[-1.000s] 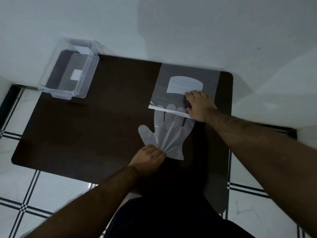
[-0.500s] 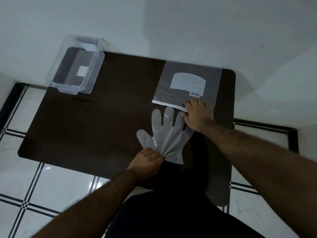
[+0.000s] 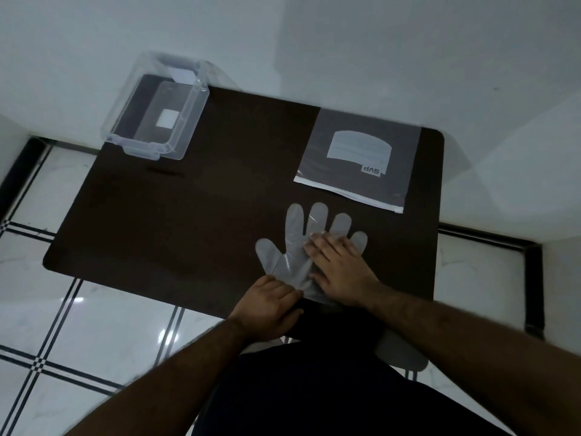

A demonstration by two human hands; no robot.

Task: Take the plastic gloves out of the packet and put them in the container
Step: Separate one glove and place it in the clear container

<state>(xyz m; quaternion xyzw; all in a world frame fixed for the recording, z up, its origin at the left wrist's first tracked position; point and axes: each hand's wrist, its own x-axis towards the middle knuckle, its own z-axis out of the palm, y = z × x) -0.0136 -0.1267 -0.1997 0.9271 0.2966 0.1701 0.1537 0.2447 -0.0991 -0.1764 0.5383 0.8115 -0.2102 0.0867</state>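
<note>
A clear plastic glove lies flat on the dark table, fingers pointing away from me, fully outside the packet. My left hand pinches the glove's cuff at the near table edge. Flat on the glove's palm and right side rests my right hand, fingers spread. The grey zip packet with a white label lies at the far right of the table, apart from both hands. At the far left corner stands the clear plastic container, nothing in it but a white sticker on its bottom.
White walls rise just behind the table. A white tiled floor with black lines lies to the left and right. My dark-clothed body is against the near table edge.
The glove has come fully out of the packet toward me. My right hand left the packet's mouth and now lies flat on the glove. The left hand kept its hold on the cuff.
</note>
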